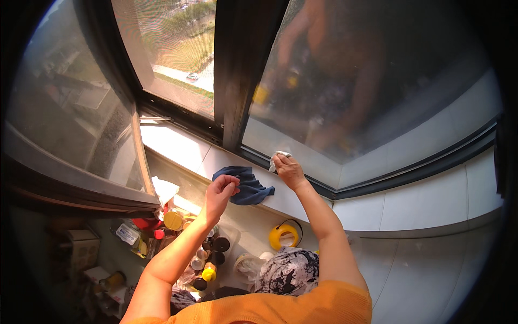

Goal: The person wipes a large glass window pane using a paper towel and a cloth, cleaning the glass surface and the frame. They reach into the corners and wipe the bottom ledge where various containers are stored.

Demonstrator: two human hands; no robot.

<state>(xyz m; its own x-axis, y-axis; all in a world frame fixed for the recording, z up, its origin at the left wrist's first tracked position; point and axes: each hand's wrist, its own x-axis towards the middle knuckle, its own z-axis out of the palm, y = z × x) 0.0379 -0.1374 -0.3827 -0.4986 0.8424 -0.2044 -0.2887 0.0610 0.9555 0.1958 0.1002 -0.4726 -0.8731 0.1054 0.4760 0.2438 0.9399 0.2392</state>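
Note:
A crumpled white wipe [279, 157] is pinched in my right hand [290, 172]. That hand is at the lower left of the closed windowpane [315, 101], by the pane's black bottom frame [259, 155]. My left hand [221, 196] is raised with its fingers curled in against the thumb, and I see nothing in it. Behind the left hand in the picture, a dark blue cloth [253, 188] lies rumpled on the white tiled sill [184, 152], partly over its front edge. The fingers cover some of the cloth.
At left an opened window sash [143, 162] swings inward. Below are several capped bottles and jars [208, 253], a yellow round container with a dark handle [279, 238] and a plastic tub [245, 265]. The patterned fabric on my legs [289, 271] shows beside them.

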